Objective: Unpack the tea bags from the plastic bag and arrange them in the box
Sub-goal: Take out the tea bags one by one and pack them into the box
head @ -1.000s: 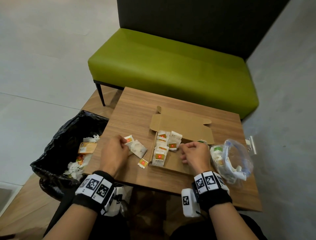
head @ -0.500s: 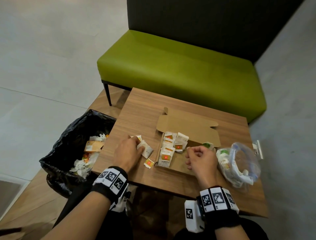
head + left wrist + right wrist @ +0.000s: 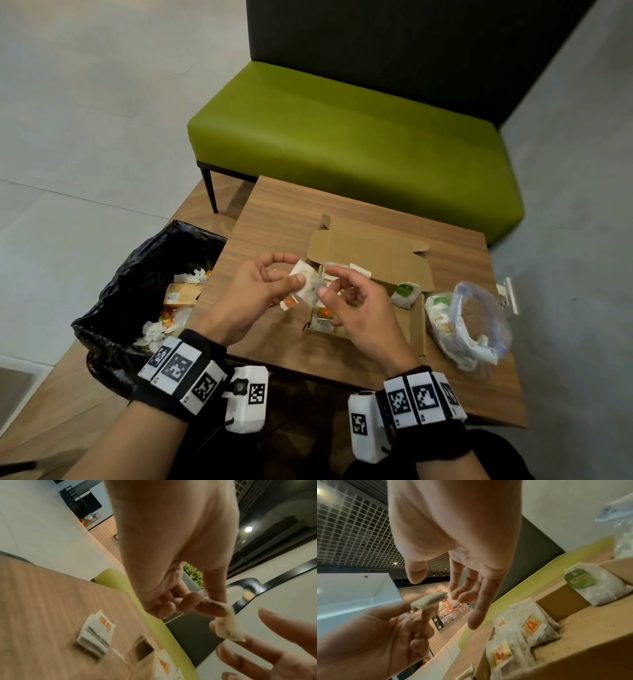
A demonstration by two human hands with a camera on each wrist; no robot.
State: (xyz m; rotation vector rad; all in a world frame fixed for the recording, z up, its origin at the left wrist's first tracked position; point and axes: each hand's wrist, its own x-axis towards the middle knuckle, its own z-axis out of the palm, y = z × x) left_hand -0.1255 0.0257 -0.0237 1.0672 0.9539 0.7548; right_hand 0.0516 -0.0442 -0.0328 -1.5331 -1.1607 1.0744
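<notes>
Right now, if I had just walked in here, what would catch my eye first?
Probably the tea bag held up over the wooden table, pinched by the left hand while the right hand reaches in with loose fingers. Below them lies an open cardboard box holding more tea bags. Behind the table stands a bright green bench.

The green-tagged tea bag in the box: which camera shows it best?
The right wrist view: the green-tagged tea bag is close, its tag sharp. The head view shows it small at the cardboard box's corner. The left wrist view misses it.
</notes>
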